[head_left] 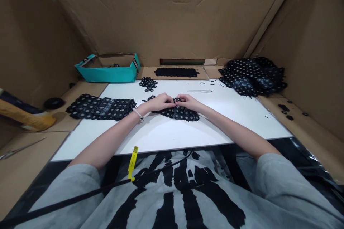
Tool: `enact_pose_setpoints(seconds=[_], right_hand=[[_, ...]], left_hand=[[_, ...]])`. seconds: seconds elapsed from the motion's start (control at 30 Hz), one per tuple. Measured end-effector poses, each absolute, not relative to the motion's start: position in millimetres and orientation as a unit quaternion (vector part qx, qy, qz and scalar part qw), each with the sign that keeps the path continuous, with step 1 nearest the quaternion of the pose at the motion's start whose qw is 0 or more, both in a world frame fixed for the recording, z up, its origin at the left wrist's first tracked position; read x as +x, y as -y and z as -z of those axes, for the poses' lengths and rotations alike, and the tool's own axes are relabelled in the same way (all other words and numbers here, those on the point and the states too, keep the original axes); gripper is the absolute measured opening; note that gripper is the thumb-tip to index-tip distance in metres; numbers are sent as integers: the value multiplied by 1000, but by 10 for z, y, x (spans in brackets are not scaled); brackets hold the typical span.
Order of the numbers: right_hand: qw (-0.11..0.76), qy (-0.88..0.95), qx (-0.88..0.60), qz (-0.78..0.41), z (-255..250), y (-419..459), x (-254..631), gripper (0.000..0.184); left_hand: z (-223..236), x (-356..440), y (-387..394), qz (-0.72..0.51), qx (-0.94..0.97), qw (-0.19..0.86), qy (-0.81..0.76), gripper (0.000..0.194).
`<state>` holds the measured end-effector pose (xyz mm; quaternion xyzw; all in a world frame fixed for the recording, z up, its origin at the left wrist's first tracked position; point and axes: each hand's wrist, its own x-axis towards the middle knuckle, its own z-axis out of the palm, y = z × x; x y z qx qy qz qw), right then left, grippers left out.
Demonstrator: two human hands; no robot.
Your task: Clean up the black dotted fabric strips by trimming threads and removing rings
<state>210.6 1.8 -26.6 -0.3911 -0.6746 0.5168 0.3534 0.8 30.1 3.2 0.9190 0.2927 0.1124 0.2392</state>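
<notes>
The dotted black sheet [185, 114] lies under both hands [162, 102] [189, 102].

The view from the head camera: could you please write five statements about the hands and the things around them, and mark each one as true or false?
1. The left hand and the right hand both touch a dotted black piece above the white board. True.
2. The teal box stands at the far right. False: it stands at the far left.
3. A pale bracelet is on the left wrist. True.
4. The yellow tag is on the right wrist. False: it is on a black cord near the person's lap.
5. The large dotted pile lies at the far right. True.
</notes>
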Motion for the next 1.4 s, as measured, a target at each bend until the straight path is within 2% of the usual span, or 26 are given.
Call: enact_pose_setpoints(seconds=[0.2,0.37,0.6,0.73,0.8,0.87,1.0,1.13,1.23,1.4], right_hand=[[350,682,-376,-520,264,-6,2086,20],[338,682,-401,-510,240,-6,2098,22],[340,674,-424,-499,186,2,2110,21],[303,680,-439,-503,152,22,2154,20],[289,678,-446,-507,136,31,2169,19],[282,683,-457,-495,127,36,2171,18],[282,698,-460,-471,126,36,2156,16],[285,702,-457,-466,123,47,2144,16],[306,718,-446,-438,126,60,2137,21],[354,707,-417,-448,200,22,2137,28]], left_hand=[[-1,75,-305,-119,901,256,-330,27],[-75,-16,-391,-113,872,342,-332,23],[-115,-207,-616,-125,865,357,-329,29],[-49,-472,-850,-242,797,367,-415,24],[-5,-639,-966,-351,729,330,-487,22],[47,-765,-1047,-401,681,272,-550,22],[121,-841,-1090,-400,675,185,-592,18],[69,-750,-1023,-427,681,173,-569,28],[9,-564,-892,-377,762,205,-485,34],[42,-193,-640,-202,894,232,-327,39]])
